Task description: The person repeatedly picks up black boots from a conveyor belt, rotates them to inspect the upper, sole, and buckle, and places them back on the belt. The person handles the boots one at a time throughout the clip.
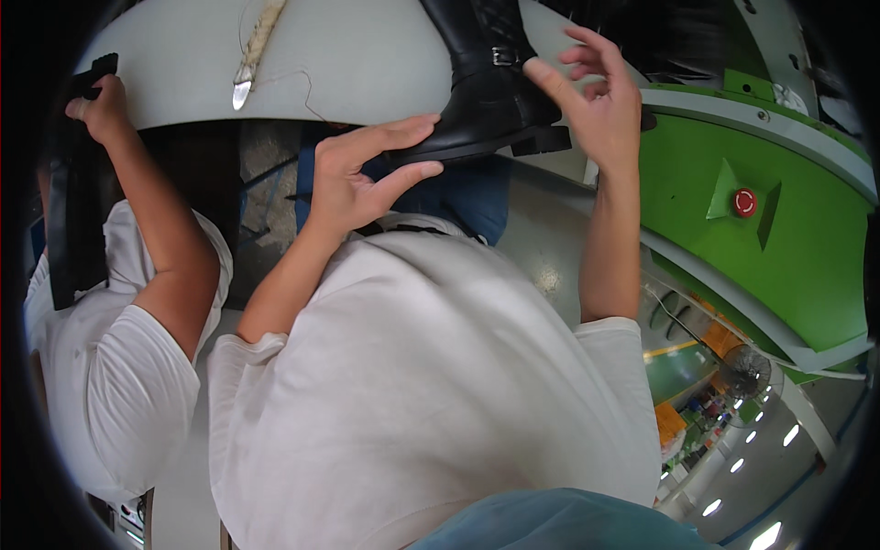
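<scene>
A black leather boot (pixel 486 101) with a buckled strap and a low heel lies at the edge of the pale table, its shaft running off the top of the view. My left hand (pixel 353 174) grips the toe between thumb and fingers. At the ankle and back of the boot, the thumb of my right hand (pixel 596 101) touches the leather beside the buckle. The other fingers of that hand are spread and slightly curled, off the boot.
A knife-like tool (pixel 252 64) with a wrapped handle lies on the pale table (pixel 174 64), a thread beside it. At left a co-worker's hand (pixel 103 108) holds a black boot. A green machine (pixel 697 165) with a red button (pixel 743 203) stands at right.
</scene>
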{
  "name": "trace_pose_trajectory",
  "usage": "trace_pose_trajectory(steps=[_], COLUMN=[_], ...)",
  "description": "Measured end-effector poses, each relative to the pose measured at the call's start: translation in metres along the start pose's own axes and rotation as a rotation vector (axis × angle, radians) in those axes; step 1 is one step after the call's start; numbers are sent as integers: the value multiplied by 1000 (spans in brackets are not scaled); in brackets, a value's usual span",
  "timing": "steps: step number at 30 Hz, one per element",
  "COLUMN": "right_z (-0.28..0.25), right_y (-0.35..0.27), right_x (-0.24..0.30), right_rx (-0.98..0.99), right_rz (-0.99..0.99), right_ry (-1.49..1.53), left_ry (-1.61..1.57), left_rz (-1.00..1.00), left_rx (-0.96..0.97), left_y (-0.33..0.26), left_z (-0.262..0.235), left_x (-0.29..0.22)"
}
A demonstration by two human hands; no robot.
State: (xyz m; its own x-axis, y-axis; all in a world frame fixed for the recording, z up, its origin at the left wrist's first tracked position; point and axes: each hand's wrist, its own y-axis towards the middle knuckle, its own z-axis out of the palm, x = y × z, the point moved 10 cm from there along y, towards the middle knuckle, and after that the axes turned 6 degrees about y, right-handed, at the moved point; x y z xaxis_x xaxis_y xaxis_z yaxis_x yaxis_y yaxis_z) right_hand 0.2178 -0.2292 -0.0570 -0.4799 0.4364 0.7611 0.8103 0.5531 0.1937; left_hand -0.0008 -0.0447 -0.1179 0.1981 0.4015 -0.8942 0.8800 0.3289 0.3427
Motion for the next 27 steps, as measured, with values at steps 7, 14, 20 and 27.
trace_pose_trajectory(steps=[7, 14, 20, 27], right_z=[49, -65, -60, -57], right_y=[-23, -14, -16, -8], right_x=[-78, 118, 115, -4], right_rx=[412, 93, 4, -305], right_rz=[476, -426, -505, -276], right_ry=[561, 10, -181, 702], left_ry=[-8, 424, 1037, 1184], left_rz=[-27, 572, 716, 548], left_rx=[65, 46, 255, 617], left_y=[3, 66, 138, 165], left_z=[3, -3, 34, 37], left_x=[2, -176, -211, -166])
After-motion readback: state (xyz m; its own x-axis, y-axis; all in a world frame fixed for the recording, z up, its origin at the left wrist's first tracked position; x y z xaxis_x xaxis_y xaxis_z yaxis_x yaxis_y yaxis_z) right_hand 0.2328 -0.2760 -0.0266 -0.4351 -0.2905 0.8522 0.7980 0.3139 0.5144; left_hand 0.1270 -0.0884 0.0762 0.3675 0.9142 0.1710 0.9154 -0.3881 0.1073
